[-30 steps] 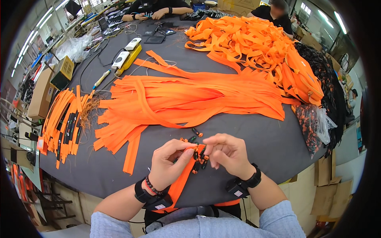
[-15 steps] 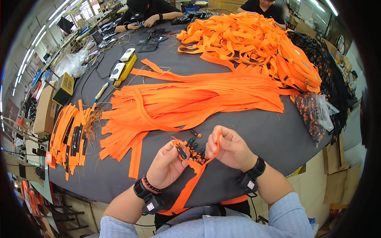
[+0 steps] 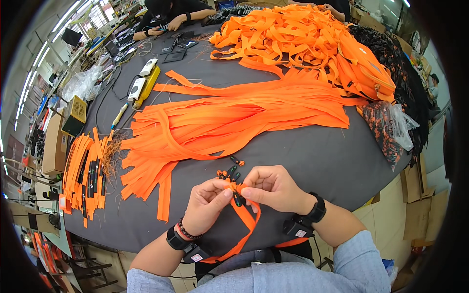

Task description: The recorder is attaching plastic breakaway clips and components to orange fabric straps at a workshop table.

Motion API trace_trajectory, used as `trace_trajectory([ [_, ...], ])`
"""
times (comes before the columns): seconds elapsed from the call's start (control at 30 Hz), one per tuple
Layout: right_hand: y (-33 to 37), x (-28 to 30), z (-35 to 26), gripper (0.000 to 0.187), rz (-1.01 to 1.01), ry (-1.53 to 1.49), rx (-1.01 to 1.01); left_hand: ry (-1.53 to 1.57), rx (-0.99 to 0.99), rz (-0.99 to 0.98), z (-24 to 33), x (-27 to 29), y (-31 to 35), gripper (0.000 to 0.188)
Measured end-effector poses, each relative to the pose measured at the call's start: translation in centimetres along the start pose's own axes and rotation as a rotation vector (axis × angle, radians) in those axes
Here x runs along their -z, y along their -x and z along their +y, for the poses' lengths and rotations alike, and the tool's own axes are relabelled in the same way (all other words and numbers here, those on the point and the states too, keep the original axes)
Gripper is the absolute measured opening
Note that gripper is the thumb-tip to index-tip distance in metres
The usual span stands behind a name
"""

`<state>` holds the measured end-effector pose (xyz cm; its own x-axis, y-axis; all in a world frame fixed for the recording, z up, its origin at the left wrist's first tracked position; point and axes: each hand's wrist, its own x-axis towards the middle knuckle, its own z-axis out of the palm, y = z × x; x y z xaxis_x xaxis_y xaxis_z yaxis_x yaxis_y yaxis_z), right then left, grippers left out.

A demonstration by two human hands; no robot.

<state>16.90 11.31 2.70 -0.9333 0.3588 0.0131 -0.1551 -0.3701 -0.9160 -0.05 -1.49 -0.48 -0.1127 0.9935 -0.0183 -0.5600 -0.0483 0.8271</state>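
Observation:
Close together at the near middle of the table, my left hand (image 3: 206, 202) and my right hand (image 3: 278, 188) each pinch an orange zipper tape (image 3: 246, 222). A dark zipper pull (image 3: 238, 199) hangs at the tape between my fingertips; its slider is mostly hidden by the fingers. Below my hands the tape makes a loop and runs down toward my lap. Just beyond my fingertips lies a small cluster of loose zipper sliders (image 3: 233, 172) with dark pulls and orange bodies, partly covered by my hands.
Long orange zipper tapes (image 3: 239, 122) lie in a wide bundle across the table. Behind are a heap of orange straps (image 3: 283, 36) and an orange bag (image 3: 364, 75). Short orange-black strips (image 3: 88, 171), a soldering iron (image 3: 120, 115) and a power strip (image 3: 146, 83) lie left. A co-worker (image 3: 173, 14) sits opposite.
My hands have come together, the right moving left and slightly down. The tape stretched between them is now gathered at the fingertips, with a loop hanging below.

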Motion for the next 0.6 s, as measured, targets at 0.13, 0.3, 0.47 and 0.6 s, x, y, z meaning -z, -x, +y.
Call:
trace_trajectory([
  [0.13, 0.0, 0.1, 0.0, 0.009, 0.019, 0.021, -0.008, -0.146, -0.059, 0.006, 0.3, 0.0, 0.0, 0.015],
  [0.3, 0.1, 0.3, 0.2, 0.010, 0.041, 0.070, -0.029, -0.263, -0.102, 0.017, 1.3, -1.1, -0.3, 0.012],
  [0.47, 0.1, 0.2, 0.2, 0.010, 0.048, 0.070, -0.053, -0.312, -0.099, 0.009, 1.1, -1.0, -0.3, 0.011],
  [0.6, 0.1, 0.1, 0.6, 0.010, 0.089, 0.166, 0.032, -0.336, -0.115, 0.023, 1.2, -1.0, -0.4, 0.011],
])
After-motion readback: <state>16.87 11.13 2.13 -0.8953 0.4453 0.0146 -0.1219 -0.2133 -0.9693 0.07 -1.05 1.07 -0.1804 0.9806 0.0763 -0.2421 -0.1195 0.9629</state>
